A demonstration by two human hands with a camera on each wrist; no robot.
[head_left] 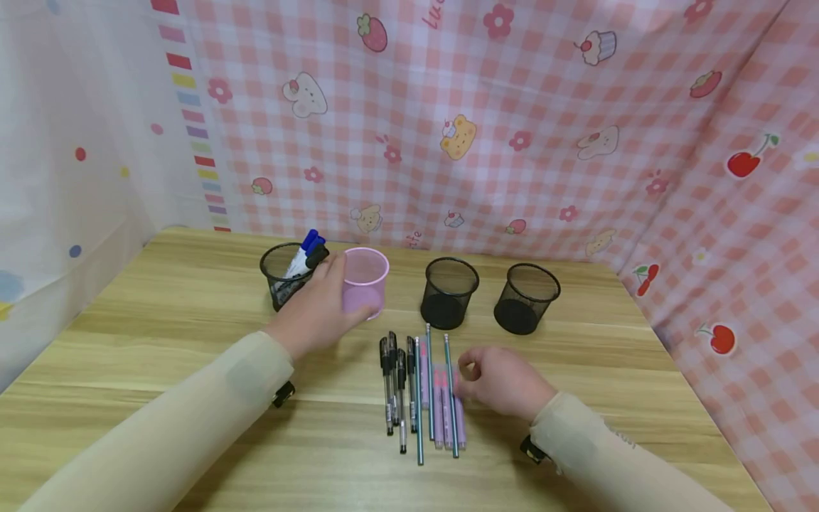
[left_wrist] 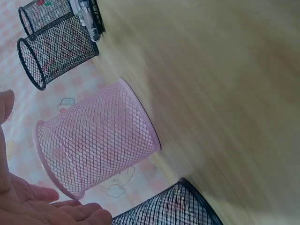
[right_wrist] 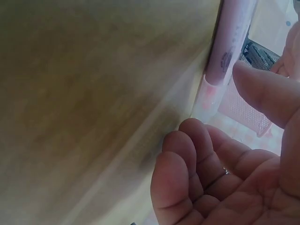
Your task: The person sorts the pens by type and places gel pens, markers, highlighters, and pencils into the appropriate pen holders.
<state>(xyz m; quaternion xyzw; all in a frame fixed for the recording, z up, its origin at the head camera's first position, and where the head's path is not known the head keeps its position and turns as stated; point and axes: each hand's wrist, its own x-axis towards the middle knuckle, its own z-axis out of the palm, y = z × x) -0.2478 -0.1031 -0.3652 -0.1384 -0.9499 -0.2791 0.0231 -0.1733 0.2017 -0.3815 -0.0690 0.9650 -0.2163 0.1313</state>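
My left hand (head_left: 320, 306) is at the left side of a pink mesh pen cup (head_left: 374, 290), fingers behind and thumb in front. In the left wrist view the palm faces the pink cup (left_wrist: 101, 138), fingers close to its rim; contact is hard to tell. My right hand (head_left: 502, 384) hovers beside the rightmost purple highlighter (head_left: 461, 427), fingers loosely bent. Seen from the right wrist, thumb and fingers are apart near the highlighter (right_wrist: 229, 47), with nothing held. Left of it lie striped pencils (head_left: 419, 427) and several black-capped gel pens (head_left: 401, 363).
A black mesh cup (head_left: 274, 267) at the left holds blue- and black-capped markers (head_left: 299, 263), partly behind my left hand. Two more black mesh cups (head_left: 444, 310) (head_left: 518, 315) stand right of the pink one. A checked cloth (head_left: 409, 142) hangs behind the wooden table (head_left: 160, 341).
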